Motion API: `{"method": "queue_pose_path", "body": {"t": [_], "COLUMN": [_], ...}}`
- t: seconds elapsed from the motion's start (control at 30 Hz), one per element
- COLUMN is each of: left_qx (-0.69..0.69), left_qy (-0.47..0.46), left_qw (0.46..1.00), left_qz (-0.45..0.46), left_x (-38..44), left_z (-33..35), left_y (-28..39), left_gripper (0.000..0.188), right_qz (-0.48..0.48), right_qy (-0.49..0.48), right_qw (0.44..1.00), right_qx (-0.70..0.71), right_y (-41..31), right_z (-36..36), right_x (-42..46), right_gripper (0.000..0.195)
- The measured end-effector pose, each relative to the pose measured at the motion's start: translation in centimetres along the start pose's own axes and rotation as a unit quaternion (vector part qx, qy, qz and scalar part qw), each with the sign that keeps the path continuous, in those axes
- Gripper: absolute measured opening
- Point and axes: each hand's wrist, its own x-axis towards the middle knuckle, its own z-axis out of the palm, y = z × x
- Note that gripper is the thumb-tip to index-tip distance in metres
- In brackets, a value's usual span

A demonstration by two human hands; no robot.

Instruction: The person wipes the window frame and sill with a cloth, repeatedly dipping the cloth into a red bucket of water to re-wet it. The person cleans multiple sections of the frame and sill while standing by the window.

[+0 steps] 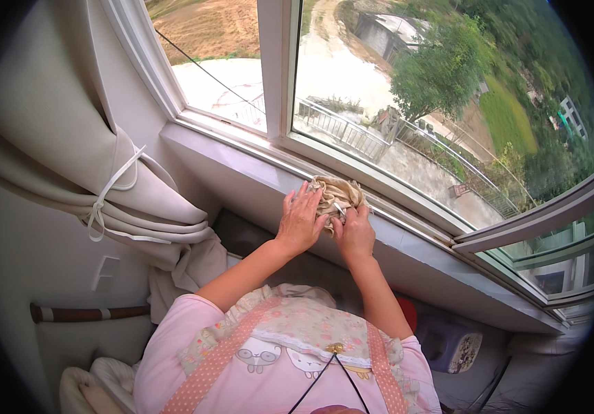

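A crumpled beige cloth [339, 192] rests at the inner edge of the window sill [400, 239], beside the sliding-window track. My left hand [299, 220] lies against the cloth's left side, fingers spread and pointing toward the window. My right hand [353, 230] grips the cloth's lower right part, fingers curled. Between the hands a small whitish, shiny thing [339, 209] shows against the cloth; its kind cannot be told. The window's white frame [279, 72] rises just beyond the hands.
A beige curtain [152, 207] tied with a white cord hangs on the left. Below the sill at the right are a purple container [447, 345] and a red object [406, 313]. A brown rail-like piece [90, 313] is at lower left. A window sash [540, 220] stands at the right.
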Motion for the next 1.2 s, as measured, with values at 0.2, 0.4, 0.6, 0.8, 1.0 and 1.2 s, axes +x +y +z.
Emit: {"method": "queue_pose_path", "body": {"t": [0.2,0.4,0.6,0.8,1.0,1.2], "left_qx": [0.044,0.054,0.05,0.085,0.096,0.09], "left_qy": [0.076,0.101,0.168,0.239,0.295,0.34], "left_qw": [0.993,0.986,0.967,0.935,0.904,0.891], "left_qz": [-0.075,-0.124,-0.183,-0.247,-0.294,-0.289], "left_x": [-1.6,-2.9,-2.8,-0.8,1.3,2.4], "left_z": [-4.6,-7.0,-7.6,-8.9,-11.4,-14.0], "left_y": [-7.0,-11.6,-14.6,-18.3,-22.0,-25.8], "left_gripper": [0.057,0.056,0.056,0.057,0.057,0.054], "right_qz": [-0.059,-0.115,-0.179,-0.268,-0.328,-0.372], "right_qy": [-0.049,-0.098,-0.126,-0.14,-0.114,-0.124], "right_qw": [0.997,0.988,0.975,0.952,0.931,0.901], "right_qx": [0.01,-0.026,-0.028,0.039,0.114,0.186], "right_y": [-7.6,-13.2,-17.2,-20.4,-22.5,-26.0], "right_z": [3.8,6.2,9.1,12.0,14.3,15.7], "right_x": [4.6,8.3,11.2,14.3,17.0,20.0], "right_gripper": [0.034,0.032,0.028,0.026,0.018,0.011]}}
